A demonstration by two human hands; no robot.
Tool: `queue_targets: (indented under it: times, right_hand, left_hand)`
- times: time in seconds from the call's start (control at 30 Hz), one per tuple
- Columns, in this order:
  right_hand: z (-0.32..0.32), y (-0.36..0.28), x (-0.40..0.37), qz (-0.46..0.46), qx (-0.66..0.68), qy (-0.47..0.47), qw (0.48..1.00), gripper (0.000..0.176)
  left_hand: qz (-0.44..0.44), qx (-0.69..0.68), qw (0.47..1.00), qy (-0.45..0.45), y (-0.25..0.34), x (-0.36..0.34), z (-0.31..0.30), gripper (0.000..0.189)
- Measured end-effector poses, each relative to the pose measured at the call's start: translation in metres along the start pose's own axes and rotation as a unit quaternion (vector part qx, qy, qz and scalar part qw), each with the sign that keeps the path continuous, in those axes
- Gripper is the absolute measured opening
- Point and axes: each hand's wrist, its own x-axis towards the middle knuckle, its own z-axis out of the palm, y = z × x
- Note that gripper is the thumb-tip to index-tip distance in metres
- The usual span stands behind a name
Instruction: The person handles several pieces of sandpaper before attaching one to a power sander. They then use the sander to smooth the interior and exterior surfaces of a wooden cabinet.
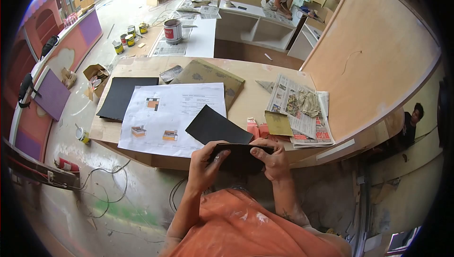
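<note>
Both hands hold one dark sheet (241, 159) at the table's near edge. My left hand (208, 164) pinches its left side with the thumb on top, and my right hand (272, 159) grips its right side the same way. Just beyond lies another black sheet (218, 125), partly over a large white printed paper (172, 110) with small drawings. A stack of black sheets (127, 97) rests at the table's left, beside a brown sheet (208, 79). Right of these are a small yellowish sheet (279, 123), red scraps (257, 128) and newspapers (288, 96) under a crumpled cloth (309, 103).
A wooden panel (373, 44) stands at the right of the table (265, 70). Beyond are a paint bucket (173, 32) and white cabinets (272, 34), where a person bends over. Another person stands behind; a third is at far right. Cans (130, 40) and cables (125, 181) lie on the floor.
</note>
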Motion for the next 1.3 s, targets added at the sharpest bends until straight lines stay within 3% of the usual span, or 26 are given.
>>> queue_targets:
  times: [0.43,0.6,0.67,0.7,0.77,0.93,1.0,1.03,1.1,1.2,1.23,1.3]
  right_hand:
    - [0.003,-0.002,0.001,-0.061,-0.079,-0.015,0.995,0.015]
    - [0.007,0.001,-0.006,-0.059,-0.074,-0.018,0.995,0.018]
    - [0.016,0.006,-0.010,-0.015,0.052,0.021,0.998,0.028]
    - [0.020,0.008,-0.011,-0.016,0.052,0.023,0.998,0.028]
    - [0.024,0.010,-0.014,0.009,0.196,-0.022,0.980,0.038]
    - [0.018,0.010,-0.019,0.020,0.173,-0.020,0.985,0.038]
    - [0.022,0.006,-0.017,0.015,0.099,0.116,0.988,0.029]
    - [0.022,0.006,-0.015,0.015,0.100,0.116,0.988,0.029]
    - [0.019,0.003,-0.011,-0.051,-0.033,0.150,0.987,0.022]
    - [0.019,-0.021,-0.005,-0.107,-0.111,0.168,0.974,0.022]
    - [0.016,-0.025,-0.002,-0.104,-0.100,0.179,0.973,0.022]
    - [0.010,-0.025,0.007,-0.163,-0.056,0.208,0.963,0.022]
  left_hand:
    - [-0.057,-0.076,0.995,-0.018,0.001,-0.001,-0.008,0.016]
    - [-0.045,-0.012,0.998,-0.041,-0.002,-0.001,-0.014,0.016]
    - [-0.029,0.022,0.998,-0.045,-0.002,0.000,-0.014,0.017]
    - [-0.008,0.041,0.998,-0.048,0.000,0.002,-0.014,0.017]
    - [0.014,0.058,0.997,-0.052,0.002,0.006,-0.014,0.018]
    - [0.023,0.101,0.992,-0.071,0.002,0.014,-0.009,0.021]
    - [0.040,0.090,0.993,-0.062,0.003,0.018,0.003,0.018]
    - [0.056,0.078,0.994,-0.052,0.004,0.019,0.006,0.015]
    - [0.029,0.094,0.992,-0.078,0.003,0.022,0.004,0.023]
    - [-0.093,-0.160,0.982,-0.042,0.007,0.025,0.013,0.026]
    - [-0.110,-0.212,0.970,-0.042,0.013,0.026,0.014,0.027]
    - [-0.121,-0.162,0.976,-0.083,0.000,0.024,0.006,0.026]
